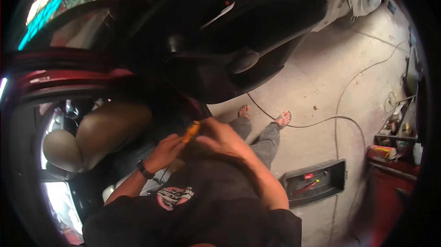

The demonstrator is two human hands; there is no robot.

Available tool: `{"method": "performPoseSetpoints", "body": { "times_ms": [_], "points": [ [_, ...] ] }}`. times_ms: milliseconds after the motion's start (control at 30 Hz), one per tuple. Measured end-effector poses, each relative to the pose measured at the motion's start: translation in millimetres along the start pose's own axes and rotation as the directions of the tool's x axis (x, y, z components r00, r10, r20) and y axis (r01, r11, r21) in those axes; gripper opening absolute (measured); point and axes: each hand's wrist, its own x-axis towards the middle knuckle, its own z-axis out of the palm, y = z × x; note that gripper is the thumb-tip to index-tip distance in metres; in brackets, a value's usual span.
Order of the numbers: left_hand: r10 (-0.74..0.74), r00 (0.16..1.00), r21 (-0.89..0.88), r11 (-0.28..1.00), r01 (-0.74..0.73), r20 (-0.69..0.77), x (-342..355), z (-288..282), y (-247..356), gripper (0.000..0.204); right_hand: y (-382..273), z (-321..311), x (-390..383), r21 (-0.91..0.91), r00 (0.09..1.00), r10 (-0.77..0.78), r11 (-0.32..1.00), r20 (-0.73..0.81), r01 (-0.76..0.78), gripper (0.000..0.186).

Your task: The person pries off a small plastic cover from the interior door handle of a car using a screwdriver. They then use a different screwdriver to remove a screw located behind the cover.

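head view shows the bare left hand (168, 152) pinching a small, slim orange object (191, 131) between both hands, though whether the blurred right hand (223, 139) grips it i cannot tell, and handling looks underway, not yet finished.

Orange item (191, 131) (blurred), kind unclear.

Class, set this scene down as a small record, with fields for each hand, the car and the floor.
Left hand: fingers holding the lower end of a small orange object
Right hand: beside the object's upper end; contact unclear
Car: dark inner door panel ahead, tan seat to the left
Floor: black tray with red items
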Motion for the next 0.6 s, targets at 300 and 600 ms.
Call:
{"method": "performPoseSetpoints", "body": {
  "times_ms": [300, 600],
  "points": [
    [0.539, 0.710, 0.338, 0.633, -0.696, 0.453, 86, -2, 141, 0.026, -12, -70, -83, 0.006, 0.956, -0.188, 0.981, -0.226, 0.195, 0.042],
    [0.695, 0.487, 0.443, 0.716, -0.539, -0.529, 119, -27, 153, 0.038, -25, -85, -141, -0.001, 0.835, -0.163, 0.982, -0.525, 0.191, 0.035]
  ]
}}
